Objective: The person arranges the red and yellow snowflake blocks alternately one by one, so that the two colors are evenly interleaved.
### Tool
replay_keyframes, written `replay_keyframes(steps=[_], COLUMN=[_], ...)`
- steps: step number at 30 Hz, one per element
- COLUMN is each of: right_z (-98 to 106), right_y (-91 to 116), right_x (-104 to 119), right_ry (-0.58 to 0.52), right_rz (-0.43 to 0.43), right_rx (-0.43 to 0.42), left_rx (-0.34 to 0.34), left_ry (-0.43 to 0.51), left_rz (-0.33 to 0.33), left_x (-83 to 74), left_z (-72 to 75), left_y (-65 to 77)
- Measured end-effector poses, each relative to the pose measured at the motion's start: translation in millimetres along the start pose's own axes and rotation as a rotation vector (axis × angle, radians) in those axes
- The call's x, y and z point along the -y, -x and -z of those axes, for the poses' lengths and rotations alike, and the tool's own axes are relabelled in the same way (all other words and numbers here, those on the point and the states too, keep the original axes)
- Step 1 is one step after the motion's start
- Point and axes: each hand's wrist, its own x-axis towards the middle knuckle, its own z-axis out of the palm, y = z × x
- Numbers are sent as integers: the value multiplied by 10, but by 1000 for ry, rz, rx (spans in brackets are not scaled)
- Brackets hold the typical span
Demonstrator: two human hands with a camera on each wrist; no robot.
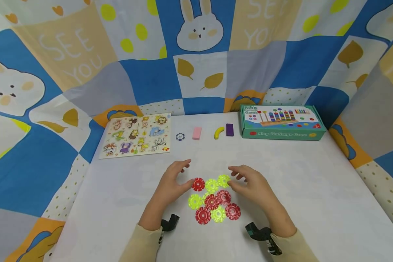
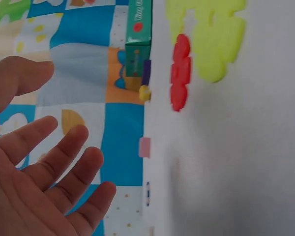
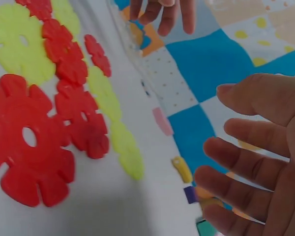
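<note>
On the white table lies a cluster of notched plastic snowflake discs, some red and some yellow-green. A red disc sits beside my left thumb, and a yellow-green disc is nearest to my right hand. My left hand is left of the cluster, its fingers spread and holding nothing. To the right, my right hand is likewise held above the table with relaxed fingers and an empty palm. Several discs overlap, including a red disc in the middle that partly hides a yellow-green one.
Along the back stand an animal puzzle board, a poker chip, a pink block, a yellow toy banana, a purple block and a green game box. Patterned cloth hangs behind the table.
</note>
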Motion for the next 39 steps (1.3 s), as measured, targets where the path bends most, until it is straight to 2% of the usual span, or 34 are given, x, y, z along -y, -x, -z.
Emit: replay_keyframes(steps=[4, 9, 12, 19, 23, 29, 36, 39], right_z=[-106, -237, -317, -421, -459, -471, -462, -466], right_y=[-39, -86, -120, -158, -158, -160, -192, -192], right_x=[-52, -114, -154, -209, -205, -181, -175, -177], right_ry=[-29, -33, -12, 66, 61, 60, 56, 59], right_rz=[-37, -98, -132, -185, -211, -250, -250, -247], right_rx=[52, 101, 127, 143, 132, 125, 125, 123], left_rx=[60, 138, 171, 167, 161, 153, 180, 172], left_ry=[-14, -133, -218, -349, -398, -382, -341, -321], left_rz=[51, 98, 92, 53, 34, 45, 114, 107], left_x=[84, 177, 221, 196, 148, 124, 131, 136], left_z=[-104, -241, -305, -391, -386, -379, -406, -410], left_y=[-17, -22, -17, 0, 16, 26, 33, 40])
